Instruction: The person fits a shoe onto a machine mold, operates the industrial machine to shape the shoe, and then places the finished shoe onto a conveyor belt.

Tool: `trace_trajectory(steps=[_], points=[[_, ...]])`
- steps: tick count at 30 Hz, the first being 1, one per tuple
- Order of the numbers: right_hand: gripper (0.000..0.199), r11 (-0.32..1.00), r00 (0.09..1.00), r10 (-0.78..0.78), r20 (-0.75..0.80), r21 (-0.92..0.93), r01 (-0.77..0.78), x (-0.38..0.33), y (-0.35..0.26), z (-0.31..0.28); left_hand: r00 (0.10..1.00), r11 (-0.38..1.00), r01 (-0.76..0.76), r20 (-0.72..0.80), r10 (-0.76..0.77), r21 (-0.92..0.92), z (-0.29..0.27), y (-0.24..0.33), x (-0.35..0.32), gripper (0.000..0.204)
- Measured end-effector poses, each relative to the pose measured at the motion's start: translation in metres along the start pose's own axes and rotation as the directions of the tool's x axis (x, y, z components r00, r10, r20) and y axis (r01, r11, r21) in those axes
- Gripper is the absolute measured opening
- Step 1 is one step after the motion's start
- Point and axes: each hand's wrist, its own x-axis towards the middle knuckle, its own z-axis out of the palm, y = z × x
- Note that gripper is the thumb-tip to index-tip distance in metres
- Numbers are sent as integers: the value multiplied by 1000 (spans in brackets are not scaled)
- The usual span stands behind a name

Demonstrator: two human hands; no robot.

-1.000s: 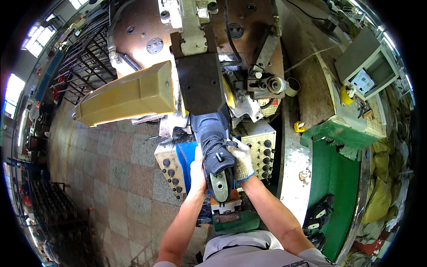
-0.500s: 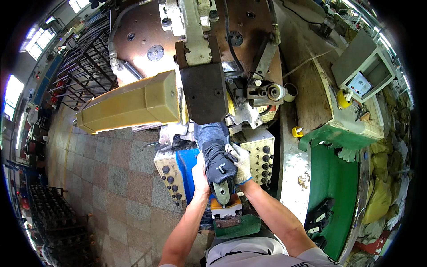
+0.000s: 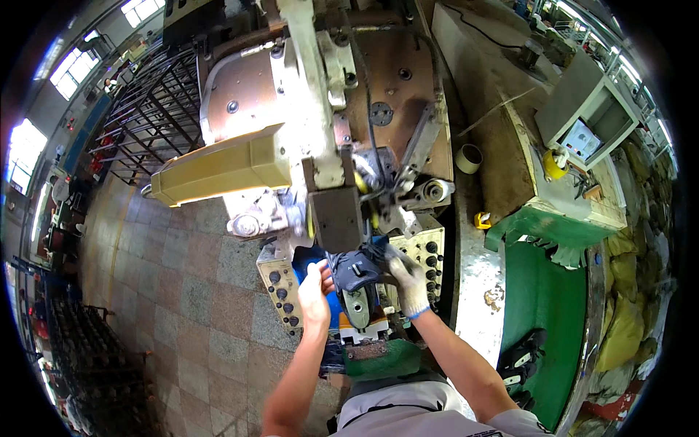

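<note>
A dark lace-up shoe upper (image 3: 352, 271) sits on a greenish shoe last (image 3: 357, 309), its far end hidden under the machine's dark metal block (image 3: 337, 218). My bare left hand (image 3: 315, 293) is just left of the shoe, apart from it, with thumb and fingers spread and nothing held. On the other side, my right hand (image 3: 408, 280) wears a light knitted glove with a blue cuff. Its slightly blurred fingers are open beside the shoe; whether they still touch it I cannot tell.
A long beige cover (image 3: 222, 169) juts left from the machine. Knobbed control panels (image 3: 280, 285) flank the shoe. At right stand a worn bench with an open grey box (image 3: 598, 116) and a green surface (image 3: 545, 306) bearing dark shoes (image 3: 523, 357). Black racks (image 3: 156, 109) stand at left.
The machine's head has come down and forward over the shoe, and the beige cover has shifted with it. My left hand has let go leftward; my right hand has loosened and moved right.
</note>
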Motion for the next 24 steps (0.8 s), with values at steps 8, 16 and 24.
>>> trace_trajectory(steps=[8,16,24], points=[[59,947,992,-110,-53,-309,88,-106,2,-70,893,714,-403,77,443,572,73,47,-80,86],[53,857,981,-151,125,-478,193,-124,37,-93,799,607,-491,45,600,625,84,33,-77,72],[40,788,980,-120,160,-584,192,-119,38,-100,823,667,-475,21,568,574,98,39,-90,60]])
